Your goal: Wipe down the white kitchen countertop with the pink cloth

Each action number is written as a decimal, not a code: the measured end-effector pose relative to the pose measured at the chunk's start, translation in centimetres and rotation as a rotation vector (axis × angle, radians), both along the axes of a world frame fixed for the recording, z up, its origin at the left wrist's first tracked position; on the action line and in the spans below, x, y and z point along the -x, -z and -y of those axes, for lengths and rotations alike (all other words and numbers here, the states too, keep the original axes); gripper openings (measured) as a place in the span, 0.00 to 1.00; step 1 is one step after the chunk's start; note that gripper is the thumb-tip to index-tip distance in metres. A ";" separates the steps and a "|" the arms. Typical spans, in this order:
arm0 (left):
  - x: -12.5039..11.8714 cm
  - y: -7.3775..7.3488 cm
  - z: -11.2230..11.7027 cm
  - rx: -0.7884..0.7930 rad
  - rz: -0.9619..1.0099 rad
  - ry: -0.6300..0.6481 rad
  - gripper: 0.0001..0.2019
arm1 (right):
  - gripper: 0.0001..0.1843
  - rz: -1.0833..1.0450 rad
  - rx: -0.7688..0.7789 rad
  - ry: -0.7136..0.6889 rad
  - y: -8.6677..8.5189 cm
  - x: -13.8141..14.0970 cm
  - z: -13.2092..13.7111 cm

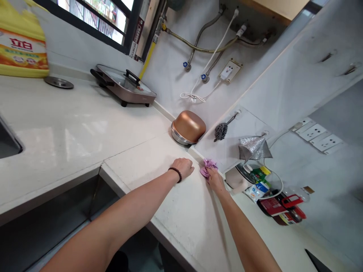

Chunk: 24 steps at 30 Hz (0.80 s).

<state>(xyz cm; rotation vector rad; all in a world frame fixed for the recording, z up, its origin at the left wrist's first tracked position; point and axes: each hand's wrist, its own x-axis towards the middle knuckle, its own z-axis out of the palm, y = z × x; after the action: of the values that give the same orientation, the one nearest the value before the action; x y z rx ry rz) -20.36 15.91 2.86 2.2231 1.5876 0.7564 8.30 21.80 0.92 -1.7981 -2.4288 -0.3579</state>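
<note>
My right hand (pixel 215 181) is closed on a crumpled purple cloth (pixel 209 166). The cloth presses against the low ledge where the white countertop (pixel 136 160) meets the wall. Left of it, my left hand (pixel 183 167) rests on the counter in a loose fist, a dark beaded bracelet (pixel 176 173) round the wrist; nothing shows in its fingers. Just beyond both hands, a copper-coloured pot (pixel 189 125) lies upside down over silver metal bowls (pixel 181 139) in the corner.
An electric pan with a glass lid (pixel 124 85) stands at the back, near a yellow detergent jug (pixel 22 45) and round metal lid (pixel 59 82). Right are a pale pot (pixel 238 177), packets (pixel 258 189) and bottles (pixel 283 207). A scrubber (pixel 221 131) hangs on the wall.
</note>
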 end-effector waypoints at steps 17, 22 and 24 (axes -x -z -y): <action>0.0 0.8 -0.4 0.012 -0.069 -0.026 0.16 | 0.38 0.211 -0.211 -0.198 1.2 5.6 -6.6; 0.2 0.7 -0.3 0.026 -0.051 -0.027 0.17 | 0.37 0.217 -0.188 -0.063 1.6 -1.1 -2.9; 0.2 0.6 -0.3 0.028 -0.046 -0.026 0.17 | 0.36 0.186 -0.174 -0.011 1.9 -3.1 -1.7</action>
<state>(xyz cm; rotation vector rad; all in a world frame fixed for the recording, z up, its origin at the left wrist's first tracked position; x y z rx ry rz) -20.57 16.17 2.24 2.2196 1.6412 0.6901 11.38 23.50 -0.95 -1.7481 -2.4346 -0.7423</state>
